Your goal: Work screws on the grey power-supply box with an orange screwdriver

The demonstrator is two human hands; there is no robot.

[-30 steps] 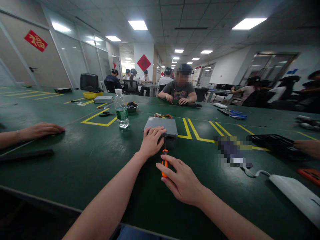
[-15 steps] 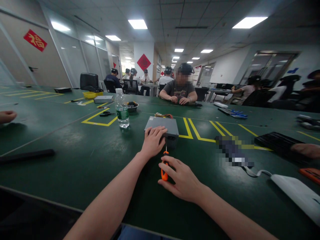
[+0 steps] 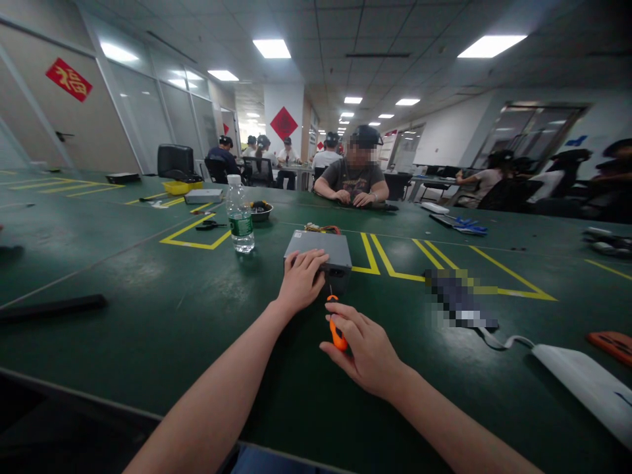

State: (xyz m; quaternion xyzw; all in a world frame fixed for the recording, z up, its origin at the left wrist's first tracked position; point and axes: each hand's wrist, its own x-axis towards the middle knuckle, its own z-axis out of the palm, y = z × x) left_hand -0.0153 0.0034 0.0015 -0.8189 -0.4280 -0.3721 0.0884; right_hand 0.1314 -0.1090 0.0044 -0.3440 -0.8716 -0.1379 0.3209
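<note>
Screwdriver (image 3: 336, 332) in R hand (image 3: 368, 349), tip at grey box (image 3: 320, 247)

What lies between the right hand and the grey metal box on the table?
In the head view, only the orange-handled screwdriver: the right hand grips its handle, and its thin shaft reaches toward the grey metal box.

On my feed the green counter (image 3: 148, 296) carries a clear water bottle (image 3: 240, 217), standing upright beside a taped yellow outline (image 3: 195, 230). Just behind the bottle I see a dark bowl (image 3: 261, 210), and further back a yellow tray (image 3: 180, 187) and a flat grey box (image 3: 204, 195). A black bar (image 3: 52, 307) lies at the left and a white power strip (image 3: 582, 382) at the right. A person (image 3: 356, 178) sits opposite.
</note>
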